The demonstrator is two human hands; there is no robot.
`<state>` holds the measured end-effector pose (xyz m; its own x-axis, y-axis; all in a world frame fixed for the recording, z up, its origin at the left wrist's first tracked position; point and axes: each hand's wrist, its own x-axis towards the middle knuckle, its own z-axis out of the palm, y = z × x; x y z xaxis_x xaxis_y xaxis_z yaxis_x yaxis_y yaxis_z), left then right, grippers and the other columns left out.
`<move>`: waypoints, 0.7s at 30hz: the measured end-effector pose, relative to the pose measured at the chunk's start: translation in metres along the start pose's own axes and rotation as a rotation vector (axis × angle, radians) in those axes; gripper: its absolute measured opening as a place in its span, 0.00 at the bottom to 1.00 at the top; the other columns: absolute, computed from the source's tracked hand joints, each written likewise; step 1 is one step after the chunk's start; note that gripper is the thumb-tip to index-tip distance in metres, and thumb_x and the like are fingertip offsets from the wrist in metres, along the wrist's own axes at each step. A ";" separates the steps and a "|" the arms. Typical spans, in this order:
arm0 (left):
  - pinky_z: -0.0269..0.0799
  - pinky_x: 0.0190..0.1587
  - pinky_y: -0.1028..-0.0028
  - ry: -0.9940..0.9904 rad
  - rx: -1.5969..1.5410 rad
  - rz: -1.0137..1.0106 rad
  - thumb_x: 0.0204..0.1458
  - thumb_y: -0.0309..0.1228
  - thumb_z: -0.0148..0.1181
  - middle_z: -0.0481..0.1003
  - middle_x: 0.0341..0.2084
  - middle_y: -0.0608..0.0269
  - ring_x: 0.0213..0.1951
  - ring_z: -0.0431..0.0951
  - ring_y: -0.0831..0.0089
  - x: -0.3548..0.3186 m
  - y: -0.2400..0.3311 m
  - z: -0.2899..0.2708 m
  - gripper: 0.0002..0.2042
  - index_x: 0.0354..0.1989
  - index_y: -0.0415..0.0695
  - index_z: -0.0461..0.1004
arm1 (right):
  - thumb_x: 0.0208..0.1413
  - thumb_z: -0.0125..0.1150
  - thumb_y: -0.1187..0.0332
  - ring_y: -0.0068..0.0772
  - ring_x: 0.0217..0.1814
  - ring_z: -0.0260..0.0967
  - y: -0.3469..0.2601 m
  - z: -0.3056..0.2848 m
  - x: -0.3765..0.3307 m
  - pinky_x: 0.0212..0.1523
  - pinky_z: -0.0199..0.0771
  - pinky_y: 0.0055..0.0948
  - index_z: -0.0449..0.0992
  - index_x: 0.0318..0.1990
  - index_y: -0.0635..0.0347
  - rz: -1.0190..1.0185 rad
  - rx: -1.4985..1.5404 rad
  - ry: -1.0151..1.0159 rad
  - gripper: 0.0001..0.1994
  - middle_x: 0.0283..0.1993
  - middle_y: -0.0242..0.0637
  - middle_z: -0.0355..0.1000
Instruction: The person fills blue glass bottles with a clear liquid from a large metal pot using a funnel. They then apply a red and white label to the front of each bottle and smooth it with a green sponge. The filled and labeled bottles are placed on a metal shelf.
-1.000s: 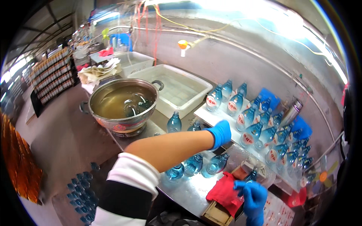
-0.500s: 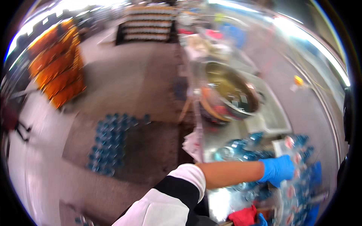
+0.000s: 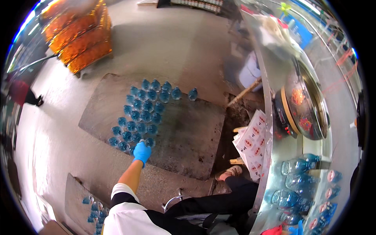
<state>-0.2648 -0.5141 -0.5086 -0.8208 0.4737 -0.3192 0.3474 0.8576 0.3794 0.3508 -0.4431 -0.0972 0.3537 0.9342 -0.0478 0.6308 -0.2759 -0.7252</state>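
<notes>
My left hand (image 3: 141, 152), in a blue glove, reaches down to the near end of a block of clear blue bottles (image 3: 145, 116) standing upright on a dark floor mat. Its fingers close at the top of a bottle there, mostly covered by the glove. Another blue bottle (image 3: 150, 142) stands just right of the fingertips. At the lower edge on the right, a bit of blue glove, seemingly my right hand (image 3: 300, 228), shows beside a red cloth (image 3: 273, 231). Its fingers are largely cut off. Several blue bottles (image 3: 296, 166) lie on the metal table nearby.
A wide metal pan (image 3: 324, 113) sits on the table beyond the bottles. Patterned card sheets (image 3: 250, 145) lean at the table's edge, near a wooden stick (image 3: 244, 92). An orange wrapped stack (image 3: 84, 43) stands far left. More bottles (image 3: 94, 211) stand at lower left.
My left hand has swung from the table bottles on the right to the floor bottles on the left. The view has turned left and down.
</notes>
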 end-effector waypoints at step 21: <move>0.71 0.33 0.75 -0.233 -0.834 0.378 0.58 0.32 0.49 0.74 0.33 0.63 0.27 0.73 0.76 -0.106 0.146 -0.093 0.11 0.44 0.40 0.71 | 0.49 0.55 0.73 0.18 0.19 0.61 -0.138 0.062 0.006 0.23 0.63 0.19 0.72 0.48 0.67 -0.472 -0.242 -0.262 0.17 0.29 0.35 0.75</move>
<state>-0.1691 -0.4584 -0.3383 -0.5772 0.7966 -0.1796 0.0613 0.2616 0.9632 0.2226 -0.3855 -0.0403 -0.1667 0.9846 0.0520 0.8292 0.1685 -0.5329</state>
